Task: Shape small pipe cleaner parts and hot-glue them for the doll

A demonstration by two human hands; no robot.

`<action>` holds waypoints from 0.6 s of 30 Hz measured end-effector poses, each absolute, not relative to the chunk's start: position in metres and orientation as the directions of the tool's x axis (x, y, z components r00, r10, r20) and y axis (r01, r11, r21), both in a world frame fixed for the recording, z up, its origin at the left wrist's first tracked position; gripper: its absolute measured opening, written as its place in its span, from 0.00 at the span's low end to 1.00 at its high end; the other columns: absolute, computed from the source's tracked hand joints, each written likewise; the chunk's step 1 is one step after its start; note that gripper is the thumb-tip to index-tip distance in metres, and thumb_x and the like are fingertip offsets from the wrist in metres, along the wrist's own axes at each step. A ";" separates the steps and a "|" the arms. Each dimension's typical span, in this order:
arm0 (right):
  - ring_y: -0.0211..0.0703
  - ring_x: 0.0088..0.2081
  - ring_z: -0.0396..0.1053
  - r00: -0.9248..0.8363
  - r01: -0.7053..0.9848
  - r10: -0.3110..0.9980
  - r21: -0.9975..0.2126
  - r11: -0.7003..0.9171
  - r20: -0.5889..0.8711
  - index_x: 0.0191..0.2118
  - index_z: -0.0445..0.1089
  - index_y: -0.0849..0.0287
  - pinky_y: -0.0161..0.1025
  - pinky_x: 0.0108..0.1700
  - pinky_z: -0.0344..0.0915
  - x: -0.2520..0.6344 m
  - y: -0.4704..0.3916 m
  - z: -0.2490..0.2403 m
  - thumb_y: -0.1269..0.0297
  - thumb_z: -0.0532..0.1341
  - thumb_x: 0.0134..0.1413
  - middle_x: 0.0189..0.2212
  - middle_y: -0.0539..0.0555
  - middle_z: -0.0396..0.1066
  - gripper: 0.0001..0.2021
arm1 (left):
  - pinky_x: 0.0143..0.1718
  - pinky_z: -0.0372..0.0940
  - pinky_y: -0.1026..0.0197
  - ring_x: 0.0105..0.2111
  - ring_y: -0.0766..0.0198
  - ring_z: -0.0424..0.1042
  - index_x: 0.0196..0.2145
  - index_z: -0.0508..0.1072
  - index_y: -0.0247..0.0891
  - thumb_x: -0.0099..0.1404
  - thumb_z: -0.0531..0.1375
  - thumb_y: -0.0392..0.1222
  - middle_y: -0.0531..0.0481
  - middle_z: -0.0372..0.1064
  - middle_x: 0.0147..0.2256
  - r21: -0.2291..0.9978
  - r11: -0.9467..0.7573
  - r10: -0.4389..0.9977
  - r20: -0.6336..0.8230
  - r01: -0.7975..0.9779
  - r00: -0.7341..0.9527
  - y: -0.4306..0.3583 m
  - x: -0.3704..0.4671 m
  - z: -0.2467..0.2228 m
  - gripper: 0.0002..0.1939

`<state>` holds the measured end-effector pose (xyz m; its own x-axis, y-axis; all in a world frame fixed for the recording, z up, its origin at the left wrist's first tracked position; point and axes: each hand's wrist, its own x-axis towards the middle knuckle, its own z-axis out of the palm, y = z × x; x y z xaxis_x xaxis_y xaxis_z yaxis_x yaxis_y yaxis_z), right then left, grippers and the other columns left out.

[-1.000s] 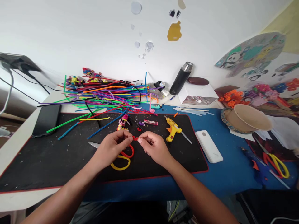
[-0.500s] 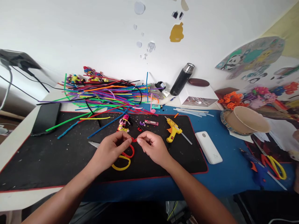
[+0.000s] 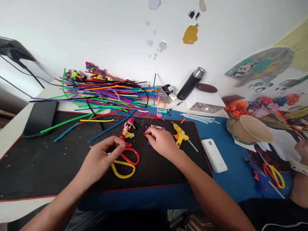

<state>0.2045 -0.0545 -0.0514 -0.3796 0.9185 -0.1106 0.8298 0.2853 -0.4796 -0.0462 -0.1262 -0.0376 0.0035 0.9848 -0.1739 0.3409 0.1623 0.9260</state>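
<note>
My left hand (image 3: 103, 157) is closed in a pinch on a small red piece (image 3: 128, 145), beside the scissors (image 3: 124, 175) with red and yellow handles. Just above that piece, a small pink and yellow figure (image 3: 128, 128) lies on the black mat (image 3: 60, 166). Over the mat's middle, my right hand (image 3: 160, 141) has its fingertips pressed together at a small red bit (image 3: 144, 134); whether they grip it is too small to tell. Purple bits show by those fingers. A yellow glue gun (image 3: 180, 134) lies to the right.
Colourful pipe cleaners (image 3: 108, 93) are heaped at the back. A phone (image 3: 39, 118) lies left, a white power bank (image 3: 214, 155) right. A black flask (image 3: 191, 84) leans by a white box. At the far right are a bowl (image 3: 256, 129) and another person's arm (image 3: 299, 189).
My hands have moved apart. The left went slightly left with the red piece, and the right moved up to the small bits. The view has shifted a little, and more of the other person's arm shows.
</note>
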 end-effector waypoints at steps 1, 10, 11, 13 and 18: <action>0.47 0.41 0.81 -0.391 0.848 0.912 -0.435 0.304 -0.125 0.54 0.80 0.50 0.38 0.40 0.64 0.201 -0.051 -0.049 0.62 0.62 0.75 0.40 0.51 0.85 0.10 | 0.34 0.68 0.62 0.32 0.59 0.74 0.36 0.78 0.41 0.66 0.66 0.66 0.50 0.76 0.32 0.929 0.167 0.984 -0.178 0.330 0.006 -0.126 -0.047 -0.039 0.24; 0.53 0.51 0.82 -0.461 0.885 0.849 -0.196 0.422 -0.256 0.60 0.77 0.50 0.42 0.48 0.70 0.191 -0.037 -0.046 0.60 0.58 0.77 0.51 0.56 0.85 0.14 | 0.35 0.68 0.62 0.33 0.59 0.74 0.35 0.79 0.40 0.67 0.66 0.67 0.49 0.76 0.31 0.949 0.156 0.984 -0.174 0.273 0.044 -0.126 -0.052 -0.041 0.24; 0.53 0.51 0.82 -0.463 0.885 0.847 -0.193 0.425 -0.261 0.59 0.77 0.50 0.42 0.48 0.70 0.192 -0.037 -0.047 0.60 0.58 0.77 0.51 0.56 0.85 0.13 | 0.35 0.69 0.62 0.33 0.58 0.74 0.35 0.78 0.40 0.67 0.66 0.67 0.49 0.77 0.31 0.949 0.155 0.984 -0.174 0.273 0.046 -0.126 -0.052 -0.041 0.24; 0.54 0.50 0.82 -0.466 0.883 0.845 -0.195 0.427 -0.262 0.59 0.77 0.50 0.42 0.47 0.71 0.193 -0.037 -0.050 0.61 0.59 0.77 0.51 0.57 0.85 0.13 | 0.35 0.69 0.61 0.33 0.58 0.74 0.35 0.78 0.40 0.67 0.65 0.67 0.49 0.77 0.31 0.950 0.149 0.985 -0.168 0.274 0.048 -0.126 -0.052 -0.042 0.25; 0.54 0.48 0.82 -0.475 0.877 0.840 -0.222 0.427 -0.261 0.58 0.78 0.51 0.42 0.46 0.70 0.190 -0.038 -0.049 0.63 0.60 0.76 0.48 0.58 0.85 0.12 | 0.34 0.70 0.61 0.31 0.58 0.74 0.33 0.78 0.41 0.66 0.66 0.67 0.49 0.76 0.30 0.959 0.127 0.987 -0.146 0.254 0.060 -0.124 -0.049 -0.040 0.24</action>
